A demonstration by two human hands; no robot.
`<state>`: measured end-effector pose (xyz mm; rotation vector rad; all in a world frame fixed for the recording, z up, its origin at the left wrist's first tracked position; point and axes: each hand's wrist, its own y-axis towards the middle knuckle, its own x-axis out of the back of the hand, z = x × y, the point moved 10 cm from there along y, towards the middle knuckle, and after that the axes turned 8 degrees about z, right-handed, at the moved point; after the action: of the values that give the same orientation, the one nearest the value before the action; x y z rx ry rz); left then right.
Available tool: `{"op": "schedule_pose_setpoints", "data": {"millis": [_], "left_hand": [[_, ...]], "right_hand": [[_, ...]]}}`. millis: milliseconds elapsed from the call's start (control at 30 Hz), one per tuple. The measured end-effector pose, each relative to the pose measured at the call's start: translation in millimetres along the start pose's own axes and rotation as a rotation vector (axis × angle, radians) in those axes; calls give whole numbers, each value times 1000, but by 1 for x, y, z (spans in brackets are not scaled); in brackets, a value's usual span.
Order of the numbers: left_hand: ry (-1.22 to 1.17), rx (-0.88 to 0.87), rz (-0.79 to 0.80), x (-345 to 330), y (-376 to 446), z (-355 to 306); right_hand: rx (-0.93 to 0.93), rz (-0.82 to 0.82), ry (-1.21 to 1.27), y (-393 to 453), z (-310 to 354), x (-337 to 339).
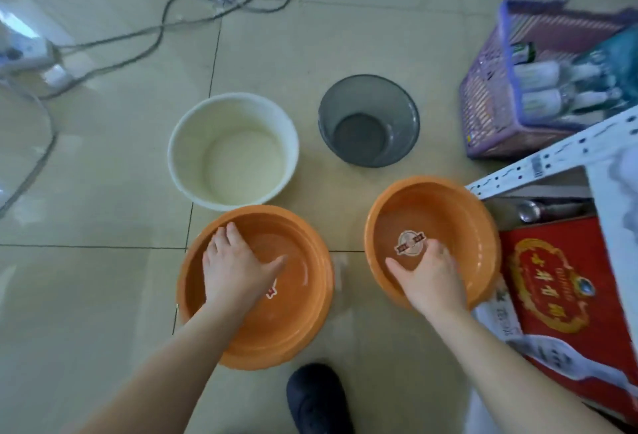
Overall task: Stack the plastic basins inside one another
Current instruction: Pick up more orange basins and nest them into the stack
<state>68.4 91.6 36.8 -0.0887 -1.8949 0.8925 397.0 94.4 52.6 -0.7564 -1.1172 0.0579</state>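
Observation:
Two orange plastic basins stand side by side on the tiled floor. My left hand (pixel 234 264) lies palm down inside the left orange basin (pixel 303 323), fingers spread and holding nothing. My right hand (pixel 431 278) rests inside the right orange basin (pixel 459 212) near its front wall, thumb out and fingers bent, just beside the round sticker on its bottom. This basin looks slightly tilted. A white basin (pixel 193 143) sits empty behind the left orange one, almost touching its rim. A grey mesh bin (pixel 400 112) stands to the right of the white basin.
A purple basket (pixel 483 105) with bottles stands at the back right. A white perforated rail (pixel 552 157) and a red box (pixel 559 288) crowd the right basin. Cables (pixel 155 33) and a power strip (pixel 24 50) lie at the back left. A dark shoe (pixel 317 399) is near the bottom.

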Motion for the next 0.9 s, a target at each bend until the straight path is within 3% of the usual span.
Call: {"op": "schedule_pose_setpoints", "data": {"millis": [100, 233, 400, 533, 700, 900], "left_hand": [[22, -99, 89, -11, -4, -91], [16, -167, 183, -71, 15, -172], [54, -134, 295, -169, 56, -194], [-23, -136, 264, -206, 78, -187], [-116, -188, 201, -173, 66, -180], [-219, -190, 53, -31, 14, -124]], "right_hand": [[-212, -8, 61, 3, -76, 52], [-372, 24, 153, 32, -157, 53], [-414, 98, 240, 87, -210, -13], [-487, 53, 344, 113, -238, -59], [-467, -95, 264, 92, -222, -25], [-271, -153, 261, 23, -115, 45]]}}
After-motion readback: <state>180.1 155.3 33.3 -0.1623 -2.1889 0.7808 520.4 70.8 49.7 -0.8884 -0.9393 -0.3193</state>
